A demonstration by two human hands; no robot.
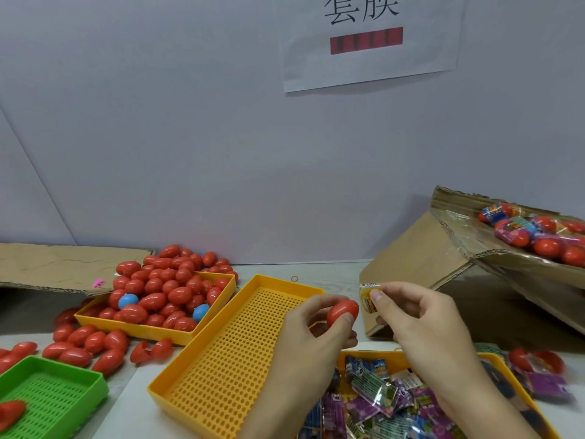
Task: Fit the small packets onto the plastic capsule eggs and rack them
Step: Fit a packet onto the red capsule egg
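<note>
Head view: left hand [311, 331] fingers curled round a red plastic capsule egg [342, 312], held above the empty perforated yellow plastic tray [234, 359]. Right hand [421, 318] fingers pinch a small yellow foil packet [368, 299] just beside the egg. Loose packets fill the yellow bin [380, 394] on the counter [126, 384].

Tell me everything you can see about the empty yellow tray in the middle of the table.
The yellow tray is a long rectangular basket of what looks like hard plastic, with low solid walls and a floor perforated by a dense grid of small holes. It lies flat on the table, angled diagonally, with nothing inside. Its left side sits against the egg-filled tray. The left hand hovers over its right edge.
</note>
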